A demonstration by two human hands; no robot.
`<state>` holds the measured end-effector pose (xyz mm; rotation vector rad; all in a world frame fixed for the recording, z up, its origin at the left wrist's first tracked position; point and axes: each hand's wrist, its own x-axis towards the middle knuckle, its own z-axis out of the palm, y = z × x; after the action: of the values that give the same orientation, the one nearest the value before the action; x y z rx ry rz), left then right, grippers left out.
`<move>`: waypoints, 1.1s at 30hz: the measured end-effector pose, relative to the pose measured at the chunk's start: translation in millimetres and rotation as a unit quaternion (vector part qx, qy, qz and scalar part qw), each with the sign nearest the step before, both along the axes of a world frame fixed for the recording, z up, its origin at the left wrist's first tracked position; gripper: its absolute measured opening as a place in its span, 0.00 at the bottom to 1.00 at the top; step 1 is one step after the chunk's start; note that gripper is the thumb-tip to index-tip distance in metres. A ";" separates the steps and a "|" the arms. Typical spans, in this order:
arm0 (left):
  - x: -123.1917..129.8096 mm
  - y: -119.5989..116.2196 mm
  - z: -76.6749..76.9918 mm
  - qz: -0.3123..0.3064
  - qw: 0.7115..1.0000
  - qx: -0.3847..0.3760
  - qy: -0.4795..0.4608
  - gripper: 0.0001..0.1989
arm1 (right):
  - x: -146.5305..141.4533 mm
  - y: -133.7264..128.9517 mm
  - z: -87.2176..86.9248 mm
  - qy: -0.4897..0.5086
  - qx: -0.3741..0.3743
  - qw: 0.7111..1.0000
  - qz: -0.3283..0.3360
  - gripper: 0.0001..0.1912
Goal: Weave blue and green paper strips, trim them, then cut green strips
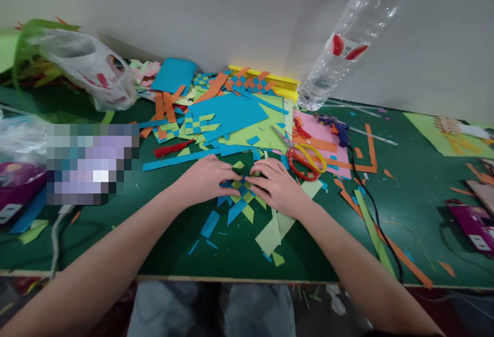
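A small piece of woven blue and green paper strips (pixel 242 196) lies on the green table in front of me, its loose ends pointing toward the front edge. My left hand (pixel 210 180) pinches its left upper side between thumb and fingers. From the right, my right hand (pixel 276 185) holds the upper right side, its fingertips almost meeting those of the left. The fingers partly cover the weave's upper part. Pale green strips (pixel 270 236) lie below my right hand, and a cut blue piece (pixel 209 224) lies below my left.
Scissors (pixel 309 161) with red and yellow handles lie beyond my right hand. Behind are blue sheets (pixel 231 113) and a leaning plastic bottle (pixel 343 49). A glue gun (pixel 339 130) trails a black cable on the right. A blurred-out device (pixel 90 164) lies left.
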<state>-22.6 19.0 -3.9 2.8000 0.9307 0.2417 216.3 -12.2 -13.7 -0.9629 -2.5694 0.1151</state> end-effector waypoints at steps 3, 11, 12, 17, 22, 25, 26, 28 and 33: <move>0.4 0.0 0.0 -0.003 1.000 -0.002 0.003 0.19 | -4.7 2.2 -0.6 0.013 0.013 1.000 -0.007 0.14; 1.4 -2.7 4.4 -0.003 0.999 0.020 0.049 0.14 | -29.5 6.3 3.5 -0.020 0.071 0.996 -0.047 0.17; 1.3 -3.1 4.5 0.000 0.998 0.021 0.052 0.13 | -33.4 6.3 3.6 -0.028 0.087 0.994 -0.056 0.17; 0.3 -3.9 2.6 0.002 0.999 0.022 0.036 0.12 | -40.2 5.3 -2.6 -0.020 0.140 0.987 -0.073 0.17; 0.1 -2.5 2.2 -0.008 1.000 0.026 0.011 0.14 | -31.7 3.7 -7.9 0.004 0.120 0.991 -0.061 0.17; -0.1 -2.4 2.0 -0.007 1.000 0.017 0.002 0.16 | -26.4 5.5 -6.2 0.037 0.108 0.991 -0.076 0.16; -0.2 -2.6 1.4 -0.007 1.000 0.016 0.003 0.17 | -24.5 6.8 -5.4 0.051 0.110 0.989 -0.084 0.16; -0.6 -3.1 -0.6 -0.003 1.000 0.023 0.002 0.20 | -20.6 9.9 -4.1 0.075 0.120 0.985 -0.096 0.15; -1.3 -2.7 -4.4 -0.001 0.998 0.055 -0.033 0.23 | -15.9 16.7 -5.7 0.112 0.133 0.979 -0.107 0.14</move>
<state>-23.9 16.3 -8.3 2.8728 0.9279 0.3931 200.4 4.4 -19.4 -1.0492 -2.1933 -0.1683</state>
